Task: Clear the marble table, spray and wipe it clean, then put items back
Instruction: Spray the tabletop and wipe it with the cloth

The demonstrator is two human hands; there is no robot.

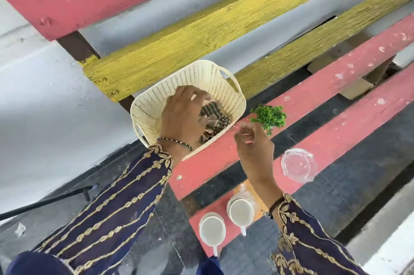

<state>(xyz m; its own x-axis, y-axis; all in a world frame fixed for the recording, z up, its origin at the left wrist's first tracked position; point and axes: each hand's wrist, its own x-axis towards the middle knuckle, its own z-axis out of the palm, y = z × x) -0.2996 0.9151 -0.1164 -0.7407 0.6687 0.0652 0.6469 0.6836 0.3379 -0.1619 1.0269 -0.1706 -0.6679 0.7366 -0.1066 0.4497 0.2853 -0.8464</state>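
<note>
A slatted desk painted pink and yellow is seen running from the lower centre to the upper right of the frame. Two dark blue sleeves with gold embroidery are seen entering from the bottom edge.

A cream perforated basket is set on the pink slat at the centre of the frame. The left hand is lowered into it, with the fingers bent over a striped cloth lying at the bottom. Whether the cloth is actually gripped cannot be told.

The right hand is held just right of the basket with its fingers loosely curled. A green sprig is seen at its far edge, the stem hidden behind the hand, so a hold on it cannot be confirmed.

A clear glass dish is placed on the nearer pink slat, right of centre. Two white cups are stood side by side on the lowest slat, at bottom centre.
</note>
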